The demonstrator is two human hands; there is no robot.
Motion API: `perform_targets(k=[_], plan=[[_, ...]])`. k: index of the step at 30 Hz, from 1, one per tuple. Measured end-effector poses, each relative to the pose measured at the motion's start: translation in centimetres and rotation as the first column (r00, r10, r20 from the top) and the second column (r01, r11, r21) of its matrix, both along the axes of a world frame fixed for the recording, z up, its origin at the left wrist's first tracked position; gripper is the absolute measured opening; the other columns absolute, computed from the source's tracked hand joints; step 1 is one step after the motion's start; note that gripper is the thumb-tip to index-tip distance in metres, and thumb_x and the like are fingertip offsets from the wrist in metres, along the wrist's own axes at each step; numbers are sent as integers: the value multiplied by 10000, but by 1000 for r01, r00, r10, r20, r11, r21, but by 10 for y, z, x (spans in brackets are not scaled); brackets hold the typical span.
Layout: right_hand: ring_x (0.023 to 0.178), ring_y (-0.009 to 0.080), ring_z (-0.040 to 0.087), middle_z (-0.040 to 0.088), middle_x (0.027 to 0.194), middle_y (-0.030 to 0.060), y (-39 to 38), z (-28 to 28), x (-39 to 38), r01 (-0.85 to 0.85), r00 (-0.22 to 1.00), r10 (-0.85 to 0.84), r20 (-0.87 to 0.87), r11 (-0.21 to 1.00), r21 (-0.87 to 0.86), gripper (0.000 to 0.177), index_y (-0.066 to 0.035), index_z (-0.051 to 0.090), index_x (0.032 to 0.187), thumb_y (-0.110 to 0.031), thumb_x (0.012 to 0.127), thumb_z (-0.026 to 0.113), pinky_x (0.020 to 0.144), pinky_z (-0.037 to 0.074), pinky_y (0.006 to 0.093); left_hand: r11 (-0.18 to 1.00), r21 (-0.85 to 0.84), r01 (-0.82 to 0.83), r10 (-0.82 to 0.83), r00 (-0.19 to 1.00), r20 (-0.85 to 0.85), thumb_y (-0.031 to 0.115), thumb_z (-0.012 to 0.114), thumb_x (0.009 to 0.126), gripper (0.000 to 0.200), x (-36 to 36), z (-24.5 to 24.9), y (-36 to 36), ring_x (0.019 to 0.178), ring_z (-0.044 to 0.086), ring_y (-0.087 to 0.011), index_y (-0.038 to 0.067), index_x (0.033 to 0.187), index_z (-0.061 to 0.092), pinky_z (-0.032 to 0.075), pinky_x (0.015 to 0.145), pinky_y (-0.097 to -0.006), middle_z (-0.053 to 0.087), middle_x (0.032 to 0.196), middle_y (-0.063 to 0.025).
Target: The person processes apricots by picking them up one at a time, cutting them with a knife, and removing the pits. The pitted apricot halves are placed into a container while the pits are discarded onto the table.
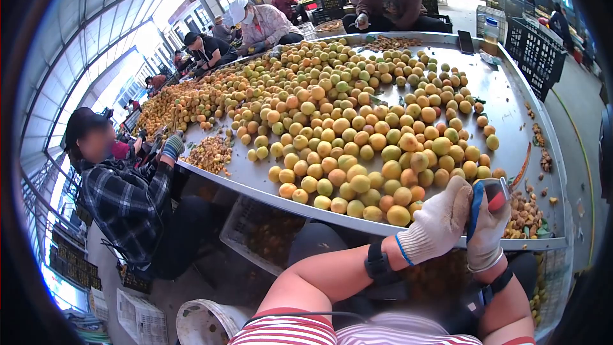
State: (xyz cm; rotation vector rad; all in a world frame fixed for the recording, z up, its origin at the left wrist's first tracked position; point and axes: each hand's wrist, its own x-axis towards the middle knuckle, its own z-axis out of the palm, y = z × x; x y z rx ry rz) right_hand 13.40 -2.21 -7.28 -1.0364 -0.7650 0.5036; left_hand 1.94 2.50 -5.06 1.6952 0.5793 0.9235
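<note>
The right hand point(488, 229), gloved, is closed round a metal-edged tool point(504, 189) with a red part, and just beside it the gloved left hand point(439, 218) has its fingers bent together (whether they pinch anything, I cannot tell). The fruit point(359, 183) lies heaped on the metal table point(511, 112), just past the left hand and spreading away; a pile of pits point(525, 212) lies beside the right hand.

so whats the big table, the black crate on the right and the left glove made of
Table: sheet metal, probably stainless steel, smooth, from its grey sheen and raised rim. Black crate: likely moulded plastic, matt, with a regular grid of openings. Left glove: knitted yarn, perhaps cotton, its white cuff visibly ribbed.
</note>
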Motion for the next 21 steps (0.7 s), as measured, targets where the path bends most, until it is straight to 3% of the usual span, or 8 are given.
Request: perform_targets(k=[2,4,13,15,17,18,19,21], plan=[[855,106,664,702,933,35,-1,-5,6,67,962,-42,269,994,-85,128,-3,661,1071,-96,990,626,771,536,253,996,85,-19,18,1000,18,206,416,1079,179,1,-11,2,816,593,-480,37,1042,462,463,656,-492,594,826,-217],[893,109,633,671,977,37,-5,-6,4,13,974,6,228,997,-80,135,-1,627,1100,-67,984,608,805,515,257,985,169,-45,38,998,40,203,408,1082,180,2,-21,1,828,584,-483,34,1042,458,462,667,-488,590,839,-216],[927,150,602,611,1012,68,-11,-5,0,-39,911,45,409,999,-23,140,6,569,1105,-32,971,562,836,491,268,998,49,-35,33,999,41,155,453,1059,149,-6,-25,-8,782,580,-346,34,1097,529,486,735,-385,573,878,-165],[919,188,623,617,1009,92,-15,-4,2,1,899,-2,439,1000,3,153,6,570,1099,-35,951,579,829,496,281,984,-169,-51,37,996,-84,195,481,1061,170,-6,-24,-11,811,601,-304,28,1055,517,495,728,-377,573,885,-132],[921,298,644,624,1004,144,-22,5,8,98,600,-77,796,995,23,226,-2,575,1090,-58,878,628,829,507,347,997,-79,-20,5,981,-195,267,414,1075,244,-13,-17,-10,765,594,-291,45,1028,504,487,681,-380,575,859,-131],[921,298,644,624,1004,144,-24,5,5,96,601,-78,796,995,25,226,-2,575,1090,-58,878,628,829,507,347,1000,4,22,-20,952,-306,340,348,1090,325,-20,-3,-9,720,586,-279,61,1000,491,479,634,-382,576,834,-130],[915,333,641,625,998,155,-25,5,1,93,538,-151,829,988,120,248,-8,579,1080,-68,848,641,829,506,378,744,-666,53,-173,978,-115,445,354,1066,409,-22,14,-11,582,515,-159,99,919,516,420,490,-327,538,723,-58],[912,339,642,630,991,149,-29,13,-7,68,538,-187,822,981,179,256,-23,589,1055,-90,818,660,836,505,411,667,-743,48,-155,985,-76,523,403,1033,422,-22,16,-9,473,436,-158,150,873,519,325,426,-314,487,627,-31]])
